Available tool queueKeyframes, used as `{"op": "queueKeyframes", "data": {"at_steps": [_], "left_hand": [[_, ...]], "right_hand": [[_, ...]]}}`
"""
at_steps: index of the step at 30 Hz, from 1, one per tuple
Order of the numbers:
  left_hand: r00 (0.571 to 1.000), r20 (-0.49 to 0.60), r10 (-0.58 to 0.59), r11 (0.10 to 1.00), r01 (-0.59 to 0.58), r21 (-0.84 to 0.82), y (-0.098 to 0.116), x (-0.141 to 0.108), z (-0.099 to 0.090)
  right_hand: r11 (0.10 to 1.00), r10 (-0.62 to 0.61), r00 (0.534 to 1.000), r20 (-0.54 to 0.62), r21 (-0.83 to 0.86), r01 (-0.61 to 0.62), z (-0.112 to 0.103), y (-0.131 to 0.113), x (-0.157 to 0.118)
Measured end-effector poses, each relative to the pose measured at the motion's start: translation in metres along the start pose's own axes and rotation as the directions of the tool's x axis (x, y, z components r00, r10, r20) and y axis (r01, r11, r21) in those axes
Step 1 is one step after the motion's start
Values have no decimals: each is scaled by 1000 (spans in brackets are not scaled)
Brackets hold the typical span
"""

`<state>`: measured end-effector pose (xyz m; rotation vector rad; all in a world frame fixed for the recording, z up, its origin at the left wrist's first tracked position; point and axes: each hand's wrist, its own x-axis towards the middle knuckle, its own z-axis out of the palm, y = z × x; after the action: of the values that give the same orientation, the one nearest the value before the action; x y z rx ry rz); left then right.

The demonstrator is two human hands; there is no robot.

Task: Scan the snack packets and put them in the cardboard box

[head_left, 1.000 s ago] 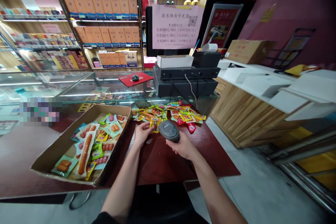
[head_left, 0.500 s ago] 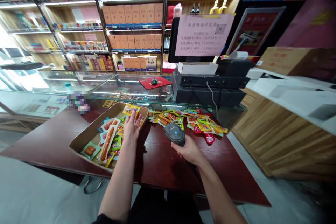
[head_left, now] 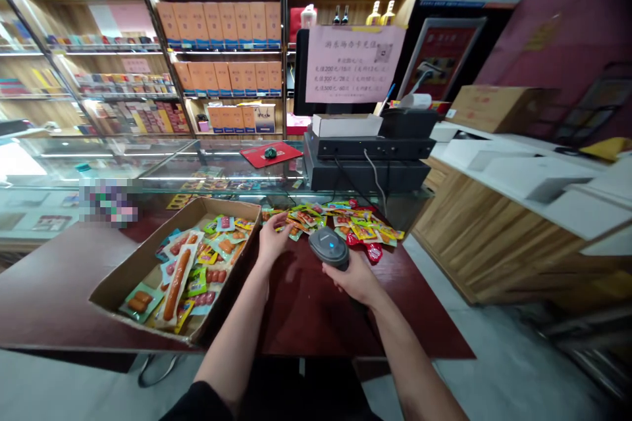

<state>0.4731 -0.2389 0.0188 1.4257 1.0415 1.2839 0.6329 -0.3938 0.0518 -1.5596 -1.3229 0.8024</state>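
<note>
My left hand (head_left: 274,238) reaches to the left end of a loose pile of snack packets (head_left: 363,230). Its thumb and fingers are apart at the packets' edge, with no packet plainly gripped. A dark grey barcode scanner (head_left: 329,247), showing a small blue light, is held in my right hand (head_left: 354,278) just in front of the pile. To the left stands an open cardboard box (head_left: 116,306), holding several sausage and snack packets. One long wrapped sausage (head_left: 176,286) lies on top there.
Behind the brown table (head_left: 306,322) is a glass counter with a red mouse pad (head_left: 257,156). A cash register (head_left: 368,174) and a monitor bearing a pink notice (head_left: 353,66) stand behind the pile. Stocked shelves line the back; a wooden cabinet (head_left: 474,237) is at right.
My left hand has moved from above the box rightward to the pile, and the yellow packet is no longer in it. My right hand still holds the scanner. The view has turned rightward.
</note>
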Motion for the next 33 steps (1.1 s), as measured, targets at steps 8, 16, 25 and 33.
{"op": "queueKeyframes", "data": {"at_steps": [8,16,25,33], "left_hand": [[886,417,205,475,-462,749,-29,23,51],[935,351,47,398,-340,852,-31,29,66],[989,91,115,830,-146,538,-39,-9,14],[962,163,-218,964,239,-120,-25,-20,-10]], "right_hand": [[996,66,997,-49,57,-64,-16,20,-4],[993,100,993,-68,65,-95,-16,21,-8],[1000,-2,998,-56,31,4,-10,21,-7],[999,-33,999,-14,17,33,8,16,0]]}}
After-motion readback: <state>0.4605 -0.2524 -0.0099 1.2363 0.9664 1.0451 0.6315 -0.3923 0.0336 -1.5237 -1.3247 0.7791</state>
